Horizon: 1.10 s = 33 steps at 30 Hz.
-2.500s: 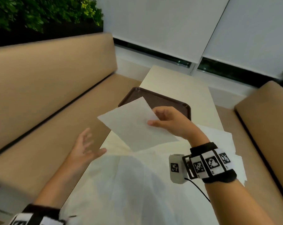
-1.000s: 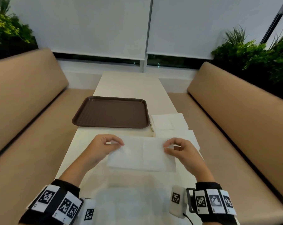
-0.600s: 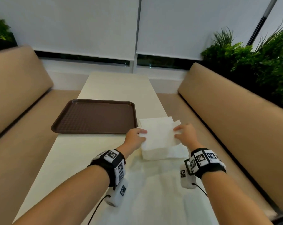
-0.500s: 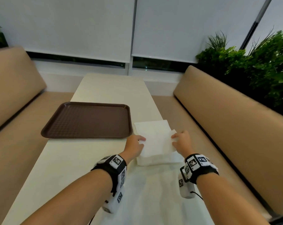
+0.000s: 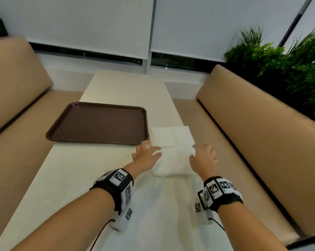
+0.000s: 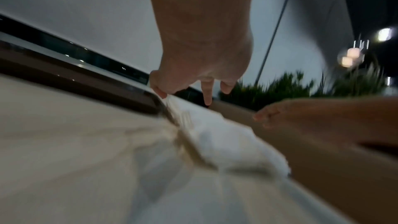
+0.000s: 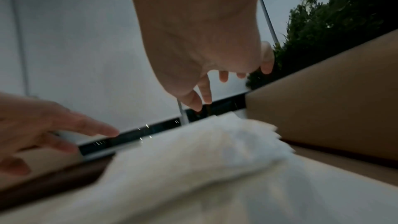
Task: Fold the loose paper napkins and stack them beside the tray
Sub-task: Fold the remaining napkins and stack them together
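Note:
A dark brown tray (image 5: 99,124) lies on the cream table. Just right of it sits a small stack of folded white napkins (image 5: 171,136). Nearer to me, touching that stack, lies a thicker pile of white napkins (image 5: 173,160). My left hand (image 5: 147,151) is at the pile's left edge and my right hand (image 5: 203,154) at its right edge, both with fingers spread and holding nothing. In the left wrist view the left hand (image 6: 200,84) hangs just above the napkins (image 6: 226,134). In the right wrist view the right hand (image 7: 204,88) floats over the pile (image 7: 193,151).
Tan bench seats (image 5: 252,133) run along both long sides of the narrow table (image 5: 71,178). A thin pale sheet (image 5: 156,214) lies spread on the near part of the table. Green plants (image 5: 288,66) stand behind the right bench. White blinds cover the far window.
Both hands let go of the folded napkin, which now rests on the stack beside the tray. They opened and drew back toward me to the nearer pile.

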Motion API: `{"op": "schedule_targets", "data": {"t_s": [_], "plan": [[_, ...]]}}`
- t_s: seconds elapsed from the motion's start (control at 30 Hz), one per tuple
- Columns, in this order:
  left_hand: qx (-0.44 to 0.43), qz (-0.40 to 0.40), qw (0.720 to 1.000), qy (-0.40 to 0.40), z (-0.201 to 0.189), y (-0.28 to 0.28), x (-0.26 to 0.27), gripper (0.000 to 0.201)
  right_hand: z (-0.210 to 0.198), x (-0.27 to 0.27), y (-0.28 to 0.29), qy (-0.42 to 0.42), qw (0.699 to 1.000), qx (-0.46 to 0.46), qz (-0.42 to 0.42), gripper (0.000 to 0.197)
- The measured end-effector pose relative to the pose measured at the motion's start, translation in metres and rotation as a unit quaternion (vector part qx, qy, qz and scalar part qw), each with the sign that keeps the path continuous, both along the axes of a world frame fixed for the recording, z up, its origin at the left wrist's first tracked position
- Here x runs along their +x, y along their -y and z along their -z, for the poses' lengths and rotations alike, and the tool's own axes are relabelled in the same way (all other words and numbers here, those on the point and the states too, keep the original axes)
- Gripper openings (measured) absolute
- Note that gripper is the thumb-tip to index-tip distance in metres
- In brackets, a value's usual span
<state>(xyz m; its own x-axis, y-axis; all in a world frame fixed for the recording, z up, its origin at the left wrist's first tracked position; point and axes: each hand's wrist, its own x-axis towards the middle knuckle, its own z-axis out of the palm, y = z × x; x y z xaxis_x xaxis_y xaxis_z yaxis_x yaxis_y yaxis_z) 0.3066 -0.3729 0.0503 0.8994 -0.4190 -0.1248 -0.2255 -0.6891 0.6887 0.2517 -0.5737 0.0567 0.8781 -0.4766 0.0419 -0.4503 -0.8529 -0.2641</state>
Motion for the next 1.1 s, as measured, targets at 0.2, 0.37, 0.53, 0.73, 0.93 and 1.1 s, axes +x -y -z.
{"op": "schedule_targets", "data": {"t_s": [0.2,0.37,0.53,0.73,0.93,1.1], "plan": [[-0.167,-0.027,0.985,-0.019,-0.043,-0.135,-0.064,0.016,-0.025,-0.043,-0.09,-0.067,0.956,0.119,-0.258,0.036],[-0.204,-0.127,0.97,-0.035,-0.029,-0.24,-0.154,0.02,0.007,-0.063,-0.16,-0.221,0.898,0.07,-0.374,0.069],[-0.213,-0.226,0.949,-0.062,0.011,-0.3,-0.226,0.051,0.026,-0.067,-0.193,-0.228,0.899,0.01,-0.373,0.079],[-0.25,-0.295,0.919,-0.074,0.036,-0.329,-0.265,0.014,0.025,-0.069,-0.2,-0.241,0.902,0.051,-0.354,0.058],[-0.257,-0.294,0.919,-0.053,0.053,-0.343,-0.269,0.036,0.023,-0.071,-0.203,-0.238,0.917,0.081,-0.311,0.099],[-0.271,-0.3,0.914,-0.043,0.052,-0.343,-0.267,0.032,0.021,-0.066,-0.206,-0.244,0.913,0.095,-0.313,0.107]]}}
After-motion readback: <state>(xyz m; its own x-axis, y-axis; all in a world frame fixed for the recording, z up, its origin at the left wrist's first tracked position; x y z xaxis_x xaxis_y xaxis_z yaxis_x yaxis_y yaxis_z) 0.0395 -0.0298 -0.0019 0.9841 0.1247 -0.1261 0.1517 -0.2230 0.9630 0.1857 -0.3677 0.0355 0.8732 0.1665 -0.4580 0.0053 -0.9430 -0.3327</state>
